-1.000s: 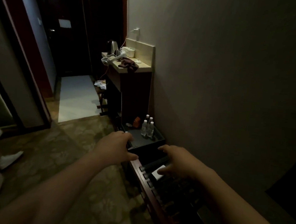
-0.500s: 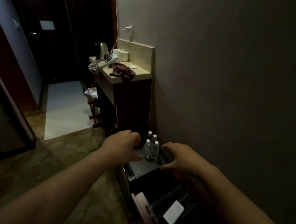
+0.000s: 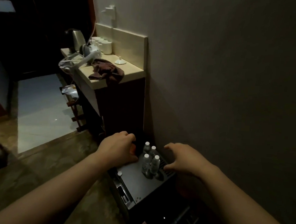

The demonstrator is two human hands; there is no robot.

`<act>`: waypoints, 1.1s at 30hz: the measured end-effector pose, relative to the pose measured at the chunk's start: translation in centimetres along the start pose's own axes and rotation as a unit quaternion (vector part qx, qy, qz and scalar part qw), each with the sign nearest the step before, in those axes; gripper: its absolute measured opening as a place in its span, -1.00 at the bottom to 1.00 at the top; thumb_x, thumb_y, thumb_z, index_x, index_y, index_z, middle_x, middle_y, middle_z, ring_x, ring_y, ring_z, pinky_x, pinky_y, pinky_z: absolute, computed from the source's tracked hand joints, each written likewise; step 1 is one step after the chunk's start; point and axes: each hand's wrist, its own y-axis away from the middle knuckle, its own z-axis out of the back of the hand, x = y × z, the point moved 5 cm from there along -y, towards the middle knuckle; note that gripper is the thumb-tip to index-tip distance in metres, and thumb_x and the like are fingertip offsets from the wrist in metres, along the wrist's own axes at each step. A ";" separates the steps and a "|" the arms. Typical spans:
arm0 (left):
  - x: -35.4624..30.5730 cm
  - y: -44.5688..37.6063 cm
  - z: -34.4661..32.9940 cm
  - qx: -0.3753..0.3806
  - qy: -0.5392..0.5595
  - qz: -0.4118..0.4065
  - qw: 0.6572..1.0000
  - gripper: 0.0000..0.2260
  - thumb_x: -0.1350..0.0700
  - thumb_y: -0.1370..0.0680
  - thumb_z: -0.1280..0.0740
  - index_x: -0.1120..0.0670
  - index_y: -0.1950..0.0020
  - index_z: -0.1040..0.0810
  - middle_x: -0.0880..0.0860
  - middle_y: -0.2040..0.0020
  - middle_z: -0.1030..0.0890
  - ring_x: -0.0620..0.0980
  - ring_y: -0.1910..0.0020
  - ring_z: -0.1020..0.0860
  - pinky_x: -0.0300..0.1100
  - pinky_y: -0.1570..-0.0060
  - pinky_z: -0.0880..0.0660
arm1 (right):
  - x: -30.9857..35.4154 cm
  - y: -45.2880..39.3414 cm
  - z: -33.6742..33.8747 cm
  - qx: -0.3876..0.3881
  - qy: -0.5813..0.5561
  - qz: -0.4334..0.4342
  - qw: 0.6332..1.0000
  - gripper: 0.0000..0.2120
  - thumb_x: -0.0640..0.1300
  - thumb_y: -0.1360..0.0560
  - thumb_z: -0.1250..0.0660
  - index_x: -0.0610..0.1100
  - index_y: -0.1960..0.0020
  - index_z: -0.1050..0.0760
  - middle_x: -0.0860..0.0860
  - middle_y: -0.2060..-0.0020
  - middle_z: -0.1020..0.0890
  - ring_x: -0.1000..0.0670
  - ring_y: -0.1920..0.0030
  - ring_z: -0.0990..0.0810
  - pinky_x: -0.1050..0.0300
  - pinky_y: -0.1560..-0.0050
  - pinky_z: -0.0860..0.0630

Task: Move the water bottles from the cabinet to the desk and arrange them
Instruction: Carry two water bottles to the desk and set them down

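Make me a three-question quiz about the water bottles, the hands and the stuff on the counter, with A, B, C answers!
1. Where do the water bottles stand?
A. on the floor
B. on the grey cabinet top by the wall
C. on the pale counter

2. How many white bottle caps show?
A. two
B. four
C. six

3. What is the right hand doing?
A. spread open beside the bottles, holding nothing
B. gripping a bottle
C. resting on the kettle

Answers: 1 B, the bottles sit grouped on the grey top next to the wall. 2 B, four white caps are in the cluster. 3 A, its fingers are spread, just right of the bottles, with the left hand on their other side.
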 end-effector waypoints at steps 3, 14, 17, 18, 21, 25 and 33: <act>1.9 -4.1 -1.9 0.021 0.005 -0.025 0.999 -0.40 -0.27 -0.39 -0.40 -0.08 -0.36 -0.40 -0.06 -0.19 -0.49 -0.04 -0.10 -0.53 -0.11 0.05 -0.56 | -0.7 -3.2 -1.0 -0.006 0.000 -0.040 0.999 -0.32 0.16 -0.39 -0.48 0.05 -0.44 -0.35 0.03 -0.29 -0.52 -0.02 -0.26 -0.51 0.05 -0.22 -0.49; 8.9 -18.2 -8.4 0.073 -0.025 -0.182 0.980 -0.49 -0.22 -0.46 -0.28 0.02 -0.32 -0.43 -0.02 -0.18 -0.52 0.01 -0.12 -0.54 -0.09 0.13 -0.55 | -0.8 -13.6 -4.5 0.000 -0.048 -0.217 0.975 -0.27 0.18 -0.41 -0.44 0.04 -0.50 -0.28 0.02 -0.33 -0.47 -0.02 -0.29 -0.49 0.08 -0.20 -0.49; 9.7 -20.7 -11.1 0.087 -0.030 -0.220 0.971 -0.47 -0.20 -0.42 -0.33 0.01 -0.32 -0.43 -0.02 -0.18 -0.52 0.01 -0.14 -0.52 -0.08 0.11 -0.57 | -1.4 -15.3 -6.5 0.020 -0.071 -0.262 0.962 -0.25 0.17 -0.42 -0.46 0.02 -0.51 -0.27 0.00 -0.33 -0.46 -0.03 -0.29 -0.48 0.08 -0.21 -0.48; 9.9 -21.4 -12.3 0.097 -0.028 -0.229 0.968 -0.45 -0.21 -0.40 -0.35 0.00 -0.32 -0.43 -0.02 -0.18 -0.52 0.01 -0.14 -0.52 -0.07 0.10 -0.58 | -1.8 -15.7 -7.3 0.028 -0.080 -0.277 0.957 -0.25 0.16 -0.41 -0.47 0.02 -0.51 -0.28 -0.01 -0.32 -0.46 -0.04 -0.29 -0.48 0.08 -0.20 -0.48; 10.2 -22.7 -16.7 0.132 -0.018 -0.250 0.959 -0.43 -0.22 -0.40 -0.39 0.00 -0.32 -0.41 0.00 -0.19 -0.50 0.03 -0.15 -0.50 -0.04 0.04 -0.57 | -3.2 -16.8 -10.7 0.047 -0.109 -0.312 0.943 -0.28 0.17 -0.42 -0.47 0.02 -0.48 -0.30 -0.01 -0.29 -0.47 -0.04 -0.26 -0.49 0.06 -0.19 -0.50; 10.2 -23.4 -23.0 0.168 0.031 -0.256 0.951 -0.37 -0.23 -0.40 -0.41 -0.01 -0.38 -0.36 0.01 -0.25 -0.48 0.04 -0.21 -0.48 -0.04 -0.03 -0.55 | -5.4 -17.9 -15.8 0.062 -0.135 -0.352 0.924 -0.27 0.18 -0.42 -0.46 0.02 -0.49 -0.28 -0.02 -0.29 -0.47 -0.04 -0.25 -0.49 0.05 -0.21 -0.51; 10.7 -24.9 -35.3 0.195 0.117 -0.191 0.955 -0.30 -0.21 -0.40 -0.45 0.05 -0.44 -0.33 0.04 -0.30 -0.49 0.06 -0.25 -0.49 -0.10 -0.08 -0.51 | -10.7 -21.1 -25.9 0.048 -0.186 -0.390 0.901 -0.32 0.15 -0.45 -0.46 0.03 -0.47 -0.29 -0.03 -0.30 -0.47 -0.02 -0.27 -0.48 0.10 -0.22 -0.50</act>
